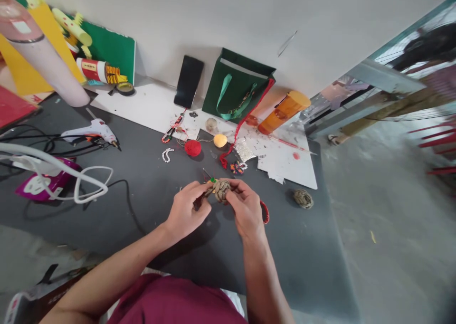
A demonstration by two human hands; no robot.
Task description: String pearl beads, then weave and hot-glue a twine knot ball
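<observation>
Head view shows a tan braided coil (223, 192) just over the gray table (295, 252), between the two hands. The right hand (247, 207) pinches it between thumb and fingers; the left hand (188, 209) pinches at its left edge, though the fingers hide exactly what they grip. Should either pinch slacken, the coil could spring loose and unwind. A slipping fingertip might dislodge the green piece (213, 179) at its upper edge. Red cord (265, 213) beside the right hand could snag, and a black cable (132, 209) could catch the left forearm.
</observation>
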